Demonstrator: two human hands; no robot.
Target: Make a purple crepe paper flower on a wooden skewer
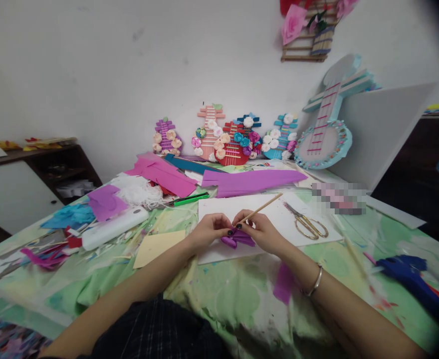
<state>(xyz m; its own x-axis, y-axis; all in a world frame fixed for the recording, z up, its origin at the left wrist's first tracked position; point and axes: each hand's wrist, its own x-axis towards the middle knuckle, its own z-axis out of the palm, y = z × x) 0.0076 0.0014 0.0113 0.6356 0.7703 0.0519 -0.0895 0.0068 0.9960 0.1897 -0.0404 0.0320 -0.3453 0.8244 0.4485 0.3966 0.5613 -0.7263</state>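
Observation:
Above a white board [215, 254], my two hands meet at a piece of purple crepe paper [244, 238]. My left hand [214, 230] pinches the paper between thumb and fingers. My right hand [259, 230] also grips the paper, and a thin wooden stick [264, 205] slants up to the right from its fingers. Part of the paper hangs folded below the fingertips; where stick and paper meet is hidden by the fingers. Gold-handled scissors [306, 220] lie partly spread on the board, right of my right hand.
Purple crepe paper [253, 183] and a pink sheet [163, 174] lie behind the board. A green cutter [191, 199], white yarn [140, 192], a white device [114, 229] and yellow paper [159, 248] are left. A blue glue gun [410, 274] sits right. Decorated paper instruments [234, 144] stand against the wall.

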